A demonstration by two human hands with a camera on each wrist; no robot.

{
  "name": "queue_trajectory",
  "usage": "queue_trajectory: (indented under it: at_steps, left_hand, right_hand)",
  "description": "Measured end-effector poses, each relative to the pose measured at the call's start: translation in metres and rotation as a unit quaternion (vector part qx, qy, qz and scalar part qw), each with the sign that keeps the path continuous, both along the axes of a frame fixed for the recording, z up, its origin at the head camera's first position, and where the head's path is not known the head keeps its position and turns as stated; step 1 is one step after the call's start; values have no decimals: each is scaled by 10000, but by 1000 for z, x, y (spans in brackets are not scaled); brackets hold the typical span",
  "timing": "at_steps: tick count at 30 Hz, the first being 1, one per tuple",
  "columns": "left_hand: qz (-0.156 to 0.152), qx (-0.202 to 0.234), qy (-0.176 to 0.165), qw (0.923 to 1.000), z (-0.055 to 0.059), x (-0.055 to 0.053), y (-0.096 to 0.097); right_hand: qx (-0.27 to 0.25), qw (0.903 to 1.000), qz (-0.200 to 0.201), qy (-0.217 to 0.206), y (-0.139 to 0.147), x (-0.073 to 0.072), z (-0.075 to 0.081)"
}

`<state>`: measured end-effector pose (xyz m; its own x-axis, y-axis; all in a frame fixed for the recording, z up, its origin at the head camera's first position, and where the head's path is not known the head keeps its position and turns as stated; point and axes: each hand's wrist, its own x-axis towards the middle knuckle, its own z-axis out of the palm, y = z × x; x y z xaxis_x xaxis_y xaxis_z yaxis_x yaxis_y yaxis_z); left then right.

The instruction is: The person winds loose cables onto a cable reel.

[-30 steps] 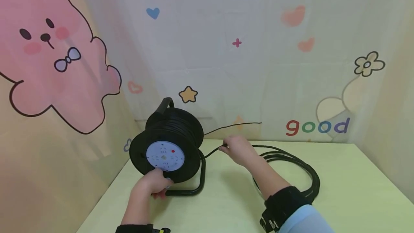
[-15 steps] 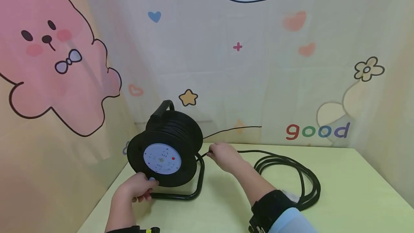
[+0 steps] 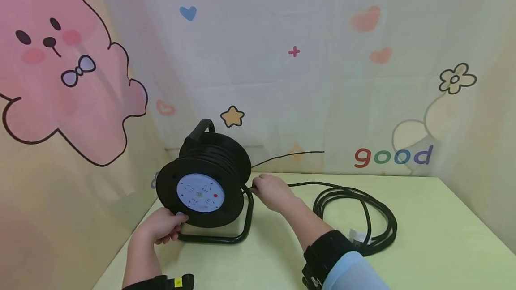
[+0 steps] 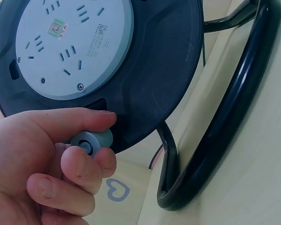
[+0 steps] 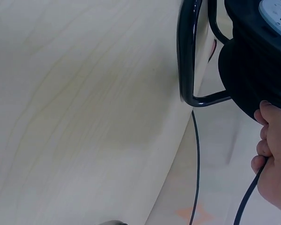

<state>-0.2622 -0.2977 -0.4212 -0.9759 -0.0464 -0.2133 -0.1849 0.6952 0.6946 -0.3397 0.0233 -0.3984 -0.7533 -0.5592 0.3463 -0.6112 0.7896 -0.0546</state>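
A black cable reel (image 3: 167,191) with a pale blue round socket panel (image 3: 200,193) stands at the left of the table, on a bent black tube frame (image 3: 217,239). My left hand (image 3: 159,227) pinches a small grey crank knob (image 4: 96,140) at the lower edge of the reel's front disc, between thumb and curled fingers. Just right of the drum, my right hand (image 3: 274,193) grips the black cable (image 5: 247,199), which runs from the reel through the fist. Beyond the hand, the cable lies in a loose coil (image 3: 391,227) on the table.
A pale yellow table (image 3: 435,236) reaches back to a printed curtain (image 3: 262,66). By the coil lies a white tag (image 3: 359,236). A thin dark line (image 3: 290,155) shows low on the curtain behind the reel. The reel's carry handle (image 3: 199,130) points up.
My left hand has moved left with the knob along the disc's lower edge. My right hand has come left, close to the drum. The coil has shifted and its white tag now shows.
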Motion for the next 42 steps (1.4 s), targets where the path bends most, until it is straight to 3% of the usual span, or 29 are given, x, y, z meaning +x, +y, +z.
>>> queue_trajectory:
  at_steps: [5, 11, 22, 28, 34, 37, 42]
  left_hand:
    - [-46, -5, -95, 9999, 3, 3, 3]
    - [-55, 8, -67, 10000, 5, 3, 5]
    - [-352, 63, -163, 9992, 5, 2, 8]
    - [-267, 19, -170, 9995, 4, 4, 9]
    - [-318, 251, -327, 9986, 4, 3, 11]
    - [-357, 283, -371, 9983, 4, 3, 12]
    - [-318, 250, -372, 9985, 3, 2, 13]
  right_hand:
    - [47, 9997, -162, -149, 7, -1, -1]
    - [67, 9988, -391, -274, 36, -4, 2]
    - [754, 9961, -434, 116, 88, 1, 16]
    - [1046, 9909, -763, -364, 135, 2, 26]
    - [582, 9881, -1265, -650, 195, 12, 33]
    - [509, 9862, -1503, -482, 216, 15, 28]
    - [396, 9890, -1417, -161, 229, 15, 17]
